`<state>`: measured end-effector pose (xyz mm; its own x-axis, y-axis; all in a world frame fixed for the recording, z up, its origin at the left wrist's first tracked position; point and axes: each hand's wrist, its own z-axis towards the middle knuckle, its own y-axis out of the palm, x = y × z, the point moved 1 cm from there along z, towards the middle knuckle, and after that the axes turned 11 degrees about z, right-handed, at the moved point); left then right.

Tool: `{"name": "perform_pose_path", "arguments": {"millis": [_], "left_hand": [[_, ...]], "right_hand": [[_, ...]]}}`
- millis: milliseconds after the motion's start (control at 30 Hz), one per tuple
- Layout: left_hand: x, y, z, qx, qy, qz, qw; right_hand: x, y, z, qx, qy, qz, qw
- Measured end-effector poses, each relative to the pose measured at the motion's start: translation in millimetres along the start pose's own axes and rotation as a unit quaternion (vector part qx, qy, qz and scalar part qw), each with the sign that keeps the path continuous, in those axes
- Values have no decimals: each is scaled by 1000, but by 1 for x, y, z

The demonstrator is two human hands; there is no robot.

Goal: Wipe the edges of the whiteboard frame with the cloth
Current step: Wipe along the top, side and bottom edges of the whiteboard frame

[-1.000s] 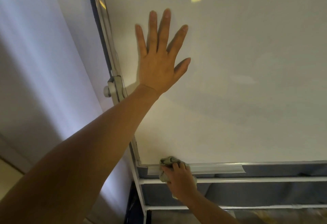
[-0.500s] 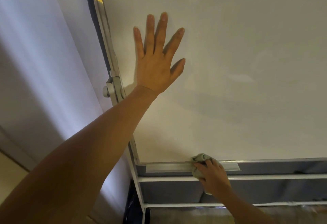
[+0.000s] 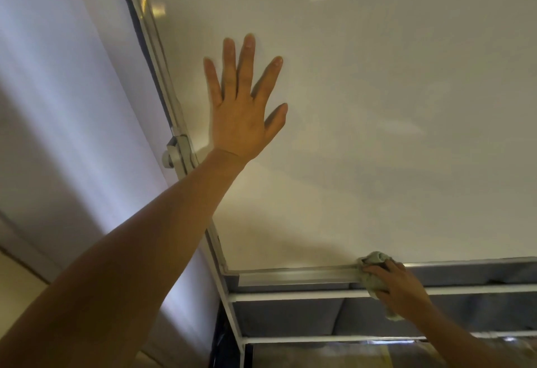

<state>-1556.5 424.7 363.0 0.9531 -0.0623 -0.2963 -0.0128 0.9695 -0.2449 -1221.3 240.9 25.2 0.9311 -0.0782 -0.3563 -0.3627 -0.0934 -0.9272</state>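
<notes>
Wiping is under way along the bottom edge of the whiteboard frame point(image 3: 293, 274), seen from a head-worn camera looking up at the board. A grey-green cloth point(image 3: 373, 273) is bunched under the right hand point(image 3: 398, 289), whose fingers are curled closed around it and pressed against the metal rail. Since a second ago, cloth and hand have been slid rightward from the lower-left corner, so that first stretch of rail can be judged covered, while the rail farther right is yet to be done. The left hand point(image 3: 244, 112) is laid flat on the white surface, fingers spread open and gripping nothing, apparently steadying the board.
</notes>
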Motion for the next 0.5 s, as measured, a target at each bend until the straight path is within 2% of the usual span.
{"name": "perform_pose_path", "arguments": {"millis": [200,367,500], "left_hand": [[0,-4,0,-6,3,-11,1000],[-5,-14,-5,-35,6,-6,999],[-6,-23,-9,-60,-8,-12,998]], "right_hand": [[12,-12,2,2,22,45,999],[32,-20,-24,88,94,197,972],[36,-35,-41,166,124,256,944]]}}
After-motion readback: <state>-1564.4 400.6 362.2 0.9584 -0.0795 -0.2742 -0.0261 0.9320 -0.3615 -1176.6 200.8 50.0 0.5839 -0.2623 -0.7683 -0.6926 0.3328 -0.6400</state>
